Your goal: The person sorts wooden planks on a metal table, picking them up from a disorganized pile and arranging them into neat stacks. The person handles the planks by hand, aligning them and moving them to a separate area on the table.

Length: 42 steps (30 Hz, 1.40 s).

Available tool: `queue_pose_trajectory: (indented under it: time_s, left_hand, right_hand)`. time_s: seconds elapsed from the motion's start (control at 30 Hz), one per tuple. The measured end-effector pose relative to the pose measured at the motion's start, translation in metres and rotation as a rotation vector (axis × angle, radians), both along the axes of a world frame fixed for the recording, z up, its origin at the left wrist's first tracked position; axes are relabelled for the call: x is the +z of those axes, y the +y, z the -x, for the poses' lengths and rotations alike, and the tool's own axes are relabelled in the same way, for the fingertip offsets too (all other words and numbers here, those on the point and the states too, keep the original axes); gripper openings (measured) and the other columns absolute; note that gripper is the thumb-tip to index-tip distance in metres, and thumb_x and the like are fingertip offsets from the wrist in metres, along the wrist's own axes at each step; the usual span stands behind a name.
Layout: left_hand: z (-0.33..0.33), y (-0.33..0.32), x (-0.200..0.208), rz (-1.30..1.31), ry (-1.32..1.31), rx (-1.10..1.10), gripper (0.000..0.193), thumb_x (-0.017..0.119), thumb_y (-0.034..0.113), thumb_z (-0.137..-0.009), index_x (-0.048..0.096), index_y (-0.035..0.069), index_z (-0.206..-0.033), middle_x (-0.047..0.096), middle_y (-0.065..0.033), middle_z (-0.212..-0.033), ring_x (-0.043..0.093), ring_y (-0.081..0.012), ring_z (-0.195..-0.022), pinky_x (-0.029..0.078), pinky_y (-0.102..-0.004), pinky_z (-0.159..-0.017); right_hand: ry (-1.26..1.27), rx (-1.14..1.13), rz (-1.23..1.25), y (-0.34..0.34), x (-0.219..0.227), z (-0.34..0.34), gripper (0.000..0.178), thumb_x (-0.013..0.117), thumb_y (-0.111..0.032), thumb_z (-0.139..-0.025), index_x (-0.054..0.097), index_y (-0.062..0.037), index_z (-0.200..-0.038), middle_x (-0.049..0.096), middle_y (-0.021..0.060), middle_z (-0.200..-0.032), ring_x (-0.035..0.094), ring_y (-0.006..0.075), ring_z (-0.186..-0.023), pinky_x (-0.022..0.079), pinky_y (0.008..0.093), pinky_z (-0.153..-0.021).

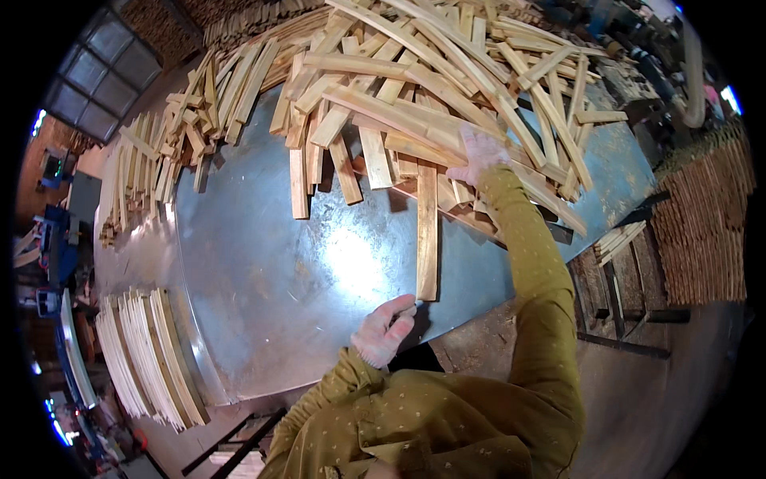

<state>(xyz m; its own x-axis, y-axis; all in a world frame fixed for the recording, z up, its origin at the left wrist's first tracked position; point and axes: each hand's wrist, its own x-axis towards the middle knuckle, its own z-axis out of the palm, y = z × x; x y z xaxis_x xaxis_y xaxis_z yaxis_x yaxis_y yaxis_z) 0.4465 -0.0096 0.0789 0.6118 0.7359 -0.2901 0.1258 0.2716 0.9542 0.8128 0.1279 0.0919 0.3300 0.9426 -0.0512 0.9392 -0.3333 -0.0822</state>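
My right hand, in a pale glove, reaches forward to the heap of wooden slats. Its fingers lie over a long slat, with the thumb on the near side; the fingertips' grip is partly hidden. Close to the table's front edge is my left hand, also gloved. Its fingers are half curled, a gap shows between thumb and forefinger, and I see nothing held. Just beyond its fingertips ends a single slat, which points toward me from the heap.
The heap lies on a shiny metal table. Stacked slats stand at the left, with more loose ones at the far left. A tall stack of wood and a dark metal frame stand to the right.
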Motion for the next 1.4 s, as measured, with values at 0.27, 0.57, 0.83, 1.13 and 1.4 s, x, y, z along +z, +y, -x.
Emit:
queue_pose_trajectory:
  time_s: [0.27, 0.57, 0.83, 1.13, 1.4]
  left_hand:
    - [-0.054, 0.046, -0.023, 0.364, -0.185, 0.293, 0.076, 0.055, 0.054, -0.092, 0.036, 0.001, -0.142, 0.063, -0.0098, -0.107, 0.059, -0.0195, -0.090, 0.051, -0.0338, -0.077]
    - [0.045, 0.121, -0.059, 0.675, -0.414, 0.966, 0.067, 0.043, 0.051, -0.098, 0.034, 0.001, -0.141, 0.047, -0.0227, -0.136, 0.052, -0.0397, -0.121, 0.050, -0.0516, -0.097]
    - [0.064, 0.047, -0.071, 0.824, -0.353, 0.984, 0.051, 0.069, 0.039, -0.087, 0.053, 0.000, -0.115, 0.063, -0.0212, -0.096, 0.066, -0.0335, -0.071, 0.059, -0.0465, -0.060]
    - [0.057, 0.016, -0.058, 0.567, -0.797, 1.131, 0.037, 0.066, 0.033, -0.091, 0.056, 0.008, -0.116, 0.059, -0.0076, -0.090, 0.060, -0.0210, -0.081, 0.054, -0.0408, -0.072]
    - [0.187, 0.006, -0.093, 0.586, -0.247, 1.585, 0.036, 0.061, 0.039, -0.092, 0.059, 0.008, -0.111, 0.058, -0.0046, -0.082, 0.057, -0.0183, -0.067, 0.050, -0.0373, -0.056]
  right_hand:
    - [0.459, 0.372, -0.076, 0.012, 0.039, 0.098, 0.036, 0.065, -0.023, -0.075, 0.058, -0.0059, -0.106, 0.066, 0.0168, -0.080, 0.067, 0.0332, -0.079, 0.055, 0.0456, -0.072]
    - [0.317, 0.673, -0.066, -0.078, -0.062, 0.185, 0.077, 0.080, -0.032, -0.069, 0.049, -0.0047, -0.134, 0.053, 0.0222, -0.130, 0.051, 0.0370, -0.120, 0.041, 0.0424, -0.105]
    - [0.268, 0.508, 0.314, -0.070, -0.021, 0.151, 0.081, 0.072, -0.035, -0.078, 0.036, -0.0078, -0.146, 0.050, 0.0244, -0.133, 0.049, 0.0379, -0.123, 0.039, 0.0423, -0.106]
    - [0.993, 0.657, 0.112, -0.045, -0.039, 0.304, 0.045, 0.053, -0.045, -0.095, 0.060, -0.0083, -0.121, 0.060, 0.0182, -0.118, 0.058, 0.0340, -0.109, 0.046, 0.0378, -0.095]
    - [0.236, 0.758, 0.281, -0.044, -0.110, 0.318, 0.063, 0.053, -0.042, -0.091, 0.037, -0.0116, -0.145, 0.050, 0.0182, -0.137, 0.049, 0.0367, -0.124, 0.042, 0.0470, -0.102]
